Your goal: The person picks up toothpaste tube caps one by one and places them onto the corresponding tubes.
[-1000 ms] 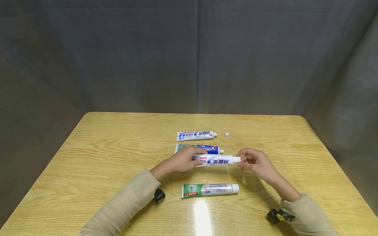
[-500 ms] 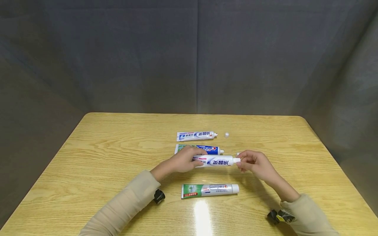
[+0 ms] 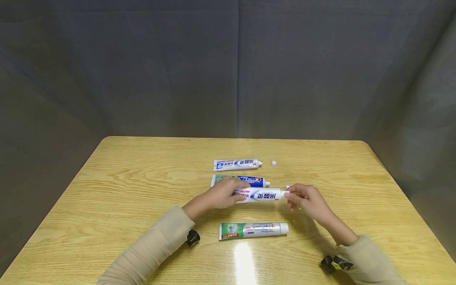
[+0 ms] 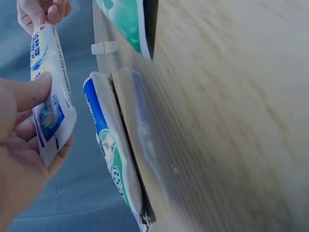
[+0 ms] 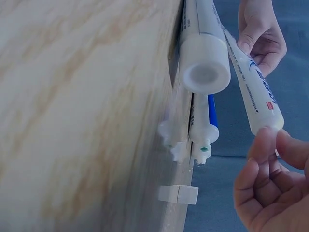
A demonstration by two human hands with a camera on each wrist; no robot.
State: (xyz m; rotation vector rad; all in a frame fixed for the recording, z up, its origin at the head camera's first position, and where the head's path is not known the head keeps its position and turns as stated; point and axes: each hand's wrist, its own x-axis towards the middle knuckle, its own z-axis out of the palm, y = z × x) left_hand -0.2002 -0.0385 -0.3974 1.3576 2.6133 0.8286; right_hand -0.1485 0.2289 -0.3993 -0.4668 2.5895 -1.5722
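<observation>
My left hand (image 3: 224,193) holds a white-and-blue toothpaste tube (image 3: 263,194) just above the table, thumb on top in the left wrist view. At the tube's right end, my right hand (image 3: 309,201) pinches the white cap (image 3: 285,193) between thumb and index finger; in the right wrist view the fingers mostly cover it. Behind the held tube lies a blue-and-green toothpaste tube (image 3: 254,181) with its nozzle bare (image 5: 203,152). A small white cap (image 5: 187,194) stands on the table off that nozzle, partly behind my right fingers in the head view.
Farther back lies another white-and-blue tube (image 3: 236,164), uncapped, with a loose cap (image 3: 274,163) to its right. Nearer me is a capped green-and-silver tube (image 3: 254,230). A dark cloth (image 3: 235,71) hangs behind the wooden table (image 3: 124,178).
My right fingers have turned and shifted slightly down at the cap, uncovering more of the loose cap behind them. The left hand and the held tube stay almost in place.
</observation>
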